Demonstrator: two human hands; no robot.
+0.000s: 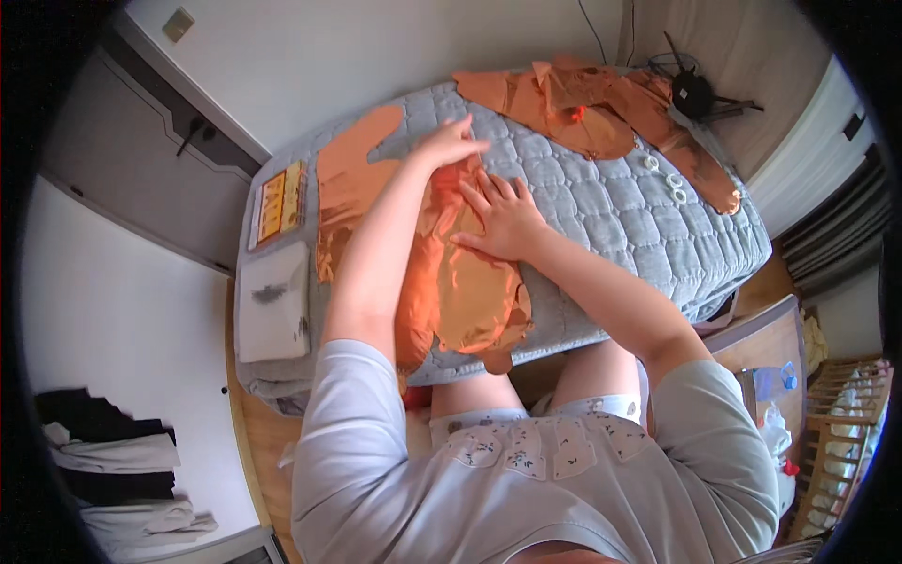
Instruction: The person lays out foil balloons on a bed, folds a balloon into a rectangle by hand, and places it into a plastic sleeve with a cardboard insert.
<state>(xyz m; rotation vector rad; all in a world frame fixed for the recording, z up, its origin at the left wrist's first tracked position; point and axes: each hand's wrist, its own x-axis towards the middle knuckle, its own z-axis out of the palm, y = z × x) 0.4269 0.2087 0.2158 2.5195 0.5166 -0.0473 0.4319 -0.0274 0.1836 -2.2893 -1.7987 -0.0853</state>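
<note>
A flat, shiny orange foil balloon [470, 291] lies on a grey quilted mattress [611, 207] in front of me. My left hand [449, 143] rests with fingers spread on the balloon's far end, near another flat orange foil piece [349, 183]. My right hand [505, 218] presses palm down on the balloon's middle, fingers apart. Neither hand grips anything.
More crumpled orange foil balloons [583, 108] lie at the mattress's far edge beside a black object with cables [693, 94] and small white rings [669, 183]. A white pad [272, 301] and an orange-patterned card [280, 202] lie at the left. Folded clothes [113, 461] sit lower left; bottles [775, 381] at right.
</note>
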